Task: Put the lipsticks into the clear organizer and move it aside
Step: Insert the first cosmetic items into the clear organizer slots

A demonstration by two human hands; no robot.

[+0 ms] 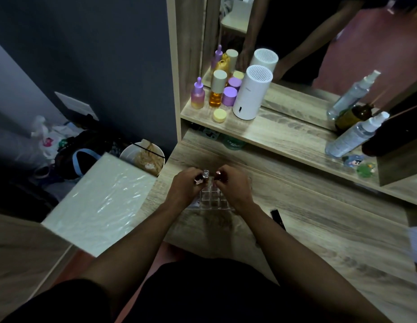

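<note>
A clear gridded organizer (214, 199) stands on the wooden dresser top, between my two hands. My left hand (187, 185) is closed around lipsticks, with a silver-capped lipstick (205, 175) and a pale one (198, 181) showing above the organizer's far left cells. My right hand (234, 186) pinches a reddish lipstick (218, 172) over the far cells. A black lipstick (278, 219) lies flat on the dresser to the right of my right wrist. How many cells are filled is hidden by my hands.
On the upper shelf (272, 134) stand a white cylinder (250, 93), purple and amber bottles (215, 92), a yellow jar (220, 115) and spray bottles (353, 137) before a mirror. A white board (98, 201) leans at the dresser's left edge, beside a bin (144, 157).
</note>
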